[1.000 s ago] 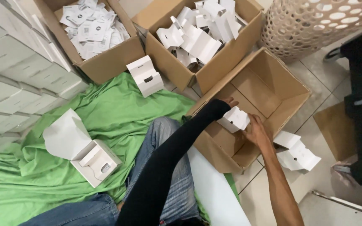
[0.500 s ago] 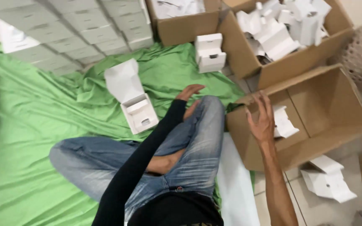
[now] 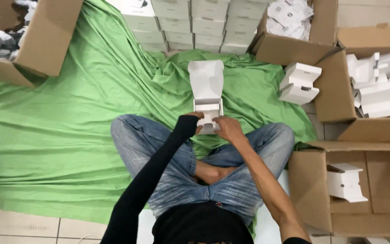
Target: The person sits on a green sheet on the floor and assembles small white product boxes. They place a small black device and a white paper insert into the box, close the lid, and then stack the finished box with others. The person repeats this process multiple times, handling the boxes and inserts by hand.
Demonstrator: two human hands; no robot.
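Both hands meet on one small white carton box (image 3: 207,106) lying on the green cloth (image 3: 68,117) just beyond the person's crossed knees. The left hand (image 3: 194,120), in a long black sleeve, grips the box's near left edge with curled fingers; the right hand (image 3: 228,128) holds its near right corner, fingers bent around it. The box's lid flap stands open, pointing away from the person. Right of this box, at the cloth's edge, lies another white box (image 3: 299,83). Beyond it, rows of closed white boxes (image 3: 190,22) are stacked. Far right of it, a brown cardboard carton (image 3: 312,190) holds a single white box (image 3: 345,182).
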